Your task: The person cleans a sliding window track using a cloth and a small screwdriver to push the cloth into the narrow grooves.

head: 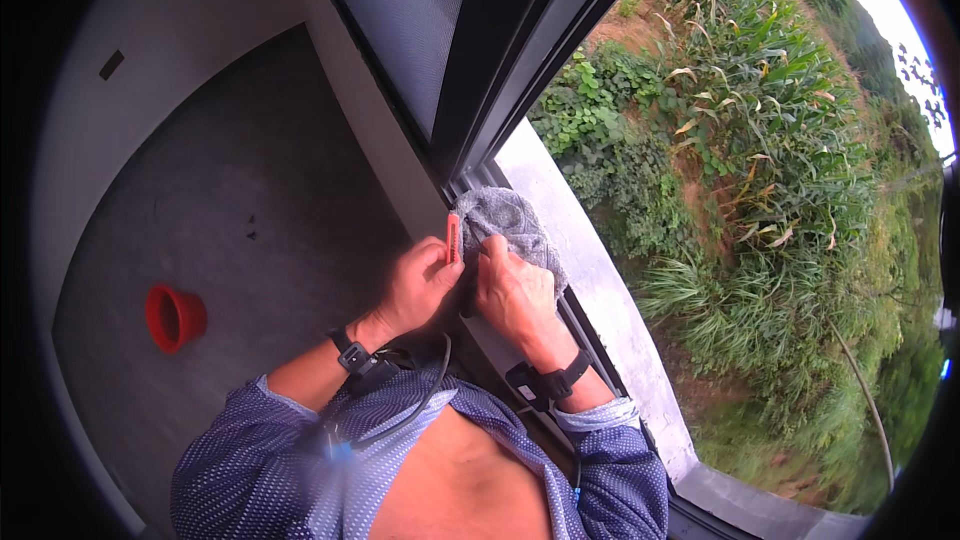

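My left hand [418, 281] holds a red-handled utility knife [453, 238] upright between thumb and fingers. A dark slot runs along its handle. A grey terry cloth [510, 219] lies bunched over the sliding-window track, just right of the knife. My right hand [517, 289] rests against the cloth with its fingers curled and the fingertips close to the knife. A thin dark shape shows by those fingertips, too small to make out. What they pinch is hidden.
A dark-framed window sash with mesh [450, 22] rises beyond the hands. The pale outer sill [592, 255] borders corn and other plants outside. On the grey floor [300, 165] at left lies a red bucket [191, 317]. A cable [442, 371] hangs across my shirt.
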